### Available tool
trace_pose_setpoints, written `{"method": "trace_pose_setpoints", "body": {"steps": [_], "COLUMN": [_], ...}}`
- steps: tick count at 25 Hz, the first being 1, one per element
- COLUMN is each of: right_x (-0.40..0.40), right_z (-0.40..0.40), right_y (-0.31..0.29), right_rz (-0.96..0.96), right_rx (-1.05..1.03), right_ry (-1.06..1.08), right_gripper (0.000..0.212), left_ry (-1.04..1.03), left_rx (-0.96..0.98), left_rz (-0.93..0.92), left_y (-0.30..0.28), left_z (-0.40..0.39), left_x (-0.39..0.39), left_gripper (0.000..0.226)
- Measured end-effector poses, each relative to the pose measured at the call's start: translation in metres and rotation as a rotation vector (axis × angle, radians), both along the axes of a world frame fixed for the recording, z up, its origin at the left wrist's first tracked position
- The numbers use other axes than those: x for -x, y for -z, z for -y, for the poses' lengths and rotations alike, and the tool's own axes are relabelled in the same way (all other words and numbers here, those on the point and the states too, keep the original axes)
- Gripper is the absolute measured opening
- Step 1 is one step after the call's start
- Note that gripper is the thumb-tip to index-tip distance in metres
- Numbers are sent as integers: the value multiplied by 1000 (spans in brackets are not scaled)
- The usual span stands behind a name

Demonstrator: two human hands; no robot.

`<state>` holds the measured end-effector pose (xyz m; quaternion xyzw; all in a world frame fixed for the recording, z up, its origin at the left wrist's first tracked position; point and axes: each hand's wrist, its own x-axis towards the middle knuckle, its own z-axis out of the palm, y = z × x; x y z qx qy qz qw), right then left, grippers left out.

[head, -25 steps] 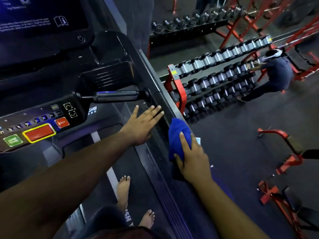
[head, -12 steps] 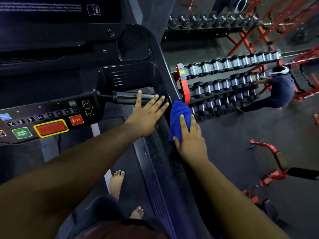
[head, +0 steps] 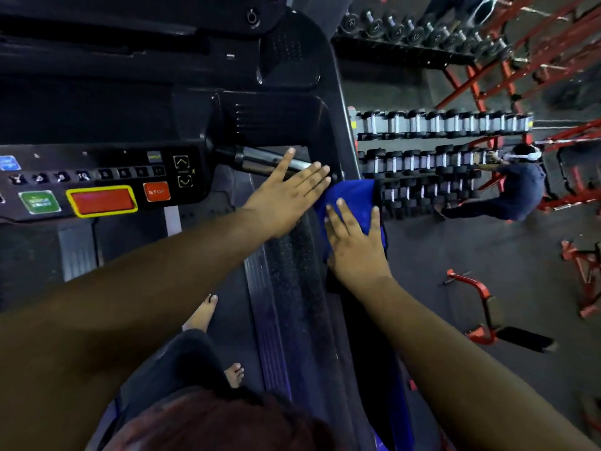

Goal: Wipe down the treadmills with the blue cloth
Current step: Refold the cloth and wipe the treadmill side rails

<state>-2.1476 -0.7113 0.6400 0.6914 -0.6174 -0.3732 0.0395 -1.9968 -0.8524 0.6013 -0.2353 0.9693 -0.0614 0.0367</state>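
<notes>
Blue cloth (head: 351, 200), draped on rail, right hand (head: 356, 252) pressing

Cloth (head: 353, 198) solid bright blue, no pattern. Treadmill (head: 292, 262) black with a fine speckle on the side rail; console (head: 97, 177) carries a green button (head: 39, 202), a red bar (head: 102, 200) edged yellow, and a red stop key (head: 156, 191). Dumbbells (head: 439, 125) black with silver handles, on red frames (head: 507, 76).

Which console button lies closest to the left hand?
The small red STOP button, right of the wide yellow-rimmed red button. It sits nearest the left hand; the green button lies farthest left.
</notes>
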Motion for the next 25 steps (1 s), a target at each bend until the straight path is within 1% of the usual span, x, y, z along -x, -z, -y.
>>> {"method": "trace_pose_setpoints", "body": {"steps": [2, 3, 5, 7, 8, 9, 11, 13, 15, 16, 18, 20, 21, 23, 25], "right_x": [2, 4, 4, 1, -1, -3, -6, -3, 3, 7, 12, 17, 19, 20, 13], "right_z": [-28, -26, 6, 42, 46, 41, 4, -49, -68, -57, -13, 29, 36, 12, -39], "right_y": [-11, -14, -10, -1, 3, 6, 5, -1, -7, -8, -8, -7, -5, 0, -1], "right_rz": [-1, 14, -9, -51, -52, -46, -58, -3, 76, 115, 234, 408, 469, 564, 627], "right_rx": [-120, -135, -99, -47, -31, -30, -94, -135, -128, -90, 95, 227, 267, 351, 384], "right_ry": [-94, -105, -90, -21, 11, 25, -28, -101, -96, -71, 77, 264, 310, 367, 480], "right_gripper": [65, 64, 67, 69, 68, 66, 61, 57, 57, 64, 81, 89, 91, 91, 90], "left_ry": [26, 27, 28, 20, 15, 9, 15, 0, -10, -8, -13, -8, -7, -18, -39], "left_rx": [22, 27, 33, 43, 51, 59, 53, 47, 26, 9, -14, -20, -22, -53, -100], "left_rz": [15, 9, 20, 12, 3, 1, 26, 35, 43, 45, 34, 20, 14, 5, -1], "left_y": [2, 4, 4, 1, 3, 4, 3, 2, -2, -4, -4, -1, 1, 2, 0], "left_z": [3, 2, 1, 2, 2, 1, 1, -2, -1, 0, 2, 6, 7, 6, 5], "left_x": [-4, -5, -3, -1, -1, -1, -4, -6, -5, -5, -3, -2, -1, 4, 9], "left_gripper": [85, 84, 81, 81, 80, 80, 82, 86, 89, 89, 89, 88, 89, 91, 90]}}
